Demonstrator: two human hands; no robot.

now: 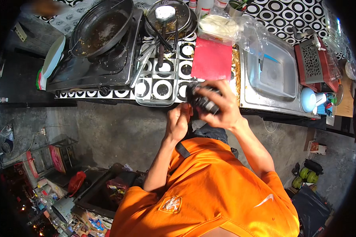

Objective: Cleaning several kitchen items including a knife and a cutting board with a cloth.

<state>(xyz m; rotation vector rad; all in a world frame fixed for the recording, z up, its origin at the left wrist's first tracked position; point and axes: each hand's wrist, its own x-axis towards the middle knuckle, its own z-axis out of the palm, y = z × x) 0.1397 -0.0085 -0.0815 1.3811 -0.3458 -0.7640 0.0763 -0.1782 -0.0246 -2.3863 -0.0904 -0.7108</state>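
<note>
My right hand (222, 103) is closed around a dark, blurred object (206, 99), maybe a camera or some other device, above the counter's front edge. Close beside it, my left hand (179, 120) has its fingers bent together near a dark strap; whether it grips the strap cannot be made out. A red cutting board or sheet (212, 59) lies on the patterned counter just beyond the hands. To its left stands a clear glass dish (155, 102). Behind the red piece is a plastic tub (218, 28) with pale contents.
A large wok (102, 29) rests on the black gas stove (92, 74) at the left. Strainers and a spatula (165, 14) sit behind the glass dish. At the right, a translucent basin (273, 74) is in the steel sink (249, 100), beside a red and grey rack (311, 62) and a blue bowl (308, 99).
</note>
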